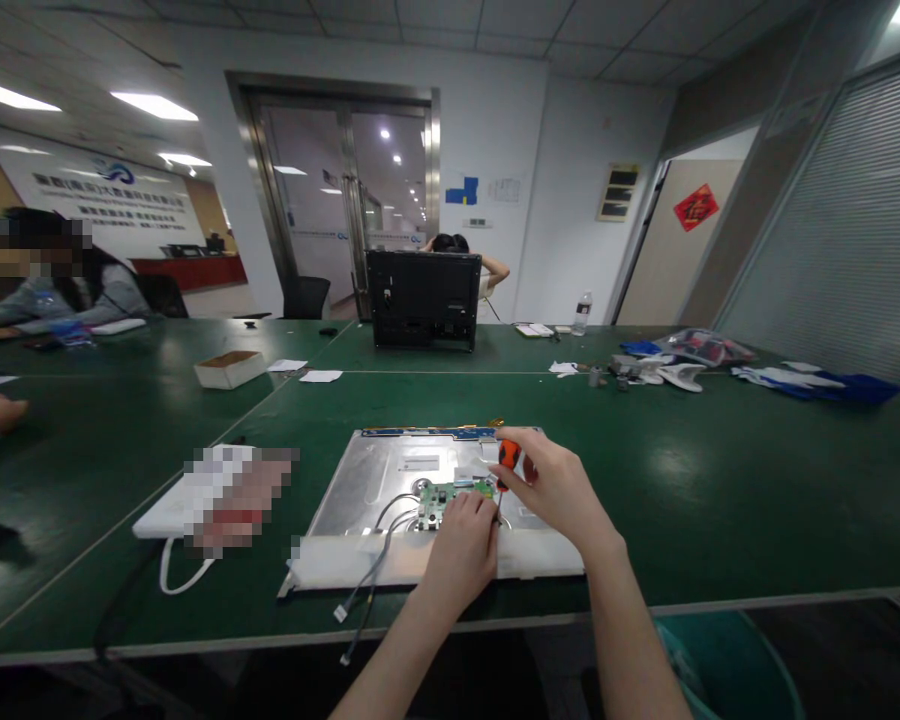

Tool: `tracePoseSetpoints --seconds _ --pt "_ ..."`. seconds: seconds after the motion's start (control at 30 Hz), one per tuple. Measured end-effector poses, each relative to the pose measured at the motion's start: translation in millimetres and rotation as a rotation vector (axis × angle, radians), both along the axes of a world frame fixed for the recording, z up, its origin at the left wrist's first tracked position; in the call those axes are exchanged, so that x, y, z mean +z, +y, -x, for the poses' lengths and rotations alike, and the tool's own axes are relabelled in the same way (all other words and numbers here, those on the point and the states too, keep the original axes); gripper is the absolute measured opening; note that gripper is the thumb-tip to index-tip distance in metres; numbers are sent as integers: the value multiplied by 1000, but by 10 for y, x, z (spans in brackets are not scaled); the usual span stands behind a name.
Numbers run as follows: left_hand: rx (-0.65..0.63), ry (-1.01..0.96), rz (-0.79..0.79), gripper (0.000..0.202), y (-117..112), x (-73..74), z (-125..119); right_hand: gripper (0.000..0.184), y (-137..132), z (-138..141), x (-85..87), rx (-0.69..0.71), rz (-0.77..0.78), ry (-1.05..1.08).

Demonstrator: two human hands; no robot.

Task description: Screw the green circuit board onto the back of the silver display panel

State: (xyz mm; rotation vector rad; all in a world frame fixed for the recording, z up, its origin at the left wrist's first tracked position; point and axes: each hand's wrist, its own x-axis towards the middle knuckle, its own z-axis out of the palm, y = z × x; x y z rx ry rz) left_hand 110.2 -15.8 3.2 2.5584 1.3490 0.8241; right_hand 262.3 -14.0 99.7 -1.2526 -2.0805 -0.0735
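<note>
A bare metal display panel (379, 475) lies face down on the green table (682, 480) in front of me. A small green circuit board (441, 496) sits on its back, with grey cables (375, 565) trailing off the near edge. My right hand (555, 490) is closed round the orange handle of a screwdriver (510, 457), held upright with its tip down by the board. My left hand (461, 545) rests with curled fingers on the panel at the board's near edge, next to the screwdriver shaft.
A white pad with a cord (187, 505) lies left of the panel. Farther back stand a black monitor (424, 298), a small cardboard box (229, 368), a water bottle (583, 313) and blue and white gloves (810, 382). Other people sit at the left and behind the monitor.
</note>
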Motion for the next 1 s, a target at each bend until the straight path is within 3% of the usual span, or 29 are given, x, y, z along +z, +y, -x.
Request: tracePoseSetpoints --seconds 0.33,0.73,1.0 --pt "0 -12 -24 13 -2 -19 6 46 -58 11 26 26 52 45" --pt "2 4 -9 13 3 -5 4 27 -49 -2 47 3 51 7" --pt "-1 1 -4 12 3 3 -1 43 -33 -13 7 40 62 64"
